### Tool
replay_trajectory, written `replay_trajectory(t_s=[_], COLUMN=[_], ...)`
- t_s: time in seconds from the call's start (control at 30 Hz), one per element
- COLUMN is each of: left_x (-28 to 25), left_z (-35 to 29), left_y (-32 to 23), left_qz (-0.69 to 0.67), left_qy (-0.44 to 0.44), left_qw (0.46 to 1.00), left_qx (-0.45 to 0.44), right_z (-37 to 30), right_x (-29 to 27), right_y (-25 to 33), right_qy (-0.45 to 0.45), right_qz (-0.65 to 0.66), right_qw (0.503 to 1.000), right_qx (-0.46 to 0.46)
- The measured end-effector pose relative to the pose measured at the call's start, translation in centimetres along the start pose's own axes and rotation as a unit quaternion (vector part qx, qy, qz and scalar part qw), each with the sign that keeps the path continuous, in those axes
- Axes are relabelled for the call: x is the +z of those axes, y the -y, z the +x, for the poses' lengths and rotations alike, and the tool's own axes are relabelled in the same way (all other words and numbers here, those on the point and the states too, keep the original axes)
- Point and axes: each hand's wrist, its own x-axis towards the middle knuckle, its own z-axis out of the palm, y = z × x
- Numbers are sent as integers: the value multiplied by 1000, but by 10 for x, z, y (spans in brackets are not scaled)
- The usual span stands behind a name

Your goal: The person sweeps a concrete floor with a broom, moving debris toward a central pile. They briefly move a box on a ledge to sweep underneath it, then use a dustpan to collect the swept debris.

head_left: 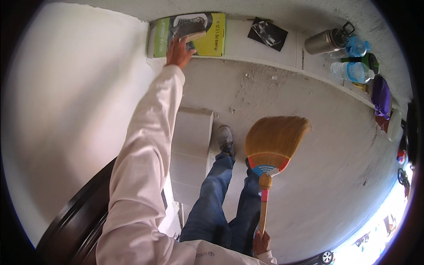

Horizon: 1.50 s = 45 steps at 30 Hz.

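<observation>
In the head view, the left hand (179, 52) reaches far out and up to a white ledge (265, 47) that runs along the wall, and its fingers are closed on a grey shoe (189, 30) that rests against a yellow-green box (212, 35) at the ledge's left end. The right hand (261, 242) sits low by the hip, its fingers wrapped around the wooden handle of a straw broom (274, 141), whose bristle head hangs just above the concrete floor (318, 176) beside the person's jeans and grey shoe. Further along the ledge lie a dark packet (267, 33), a steel flask (327, 40), a clear water bottle (352, 70) and a purple bundle (381, 96). The step in hand looks like shifting the shoe on the ledge while the broom waits. The next move likely calls for a firm grip on the shoe and a careful lift, so the box is not dragged off the ledge, with the broom kept steady in the other hand.
</observation>
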Motion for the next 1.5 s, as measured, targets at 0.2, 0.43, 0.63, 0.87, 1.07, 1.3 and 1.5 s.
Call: replay_trajectory(t_s=[0.2,0.43,0.63,0.87,1.07,1.3,1.5], left_x=[9,-3,-7,-2,-7,-10,-37], left_z=[58,80,77,100,103,104,73], left_y=[9,27,23,37,31,31,40], left_qz=[68,128,124,142,219,233,103], left_qy=[94,132,64,115,129,140,-100], left_qw=[993,981,986,979,966,951,978], left_qx=[-1,65,93,88,43,150,153], right_z=[-8,-5,-3,1,-1,2,-5], right_x=[20,29,24,21,12,11,8], right_y=[15,13,4,22,38,45,51], right_qy=[-30,-28,4,-33,-8,-7,-14], right_qz=[-59,-148,-228,-239,-206,-208,-247], right_qw=[998,987,973,967,971,970,966], right_qx=[5,-52,-45,-86,-121,-124,-77])
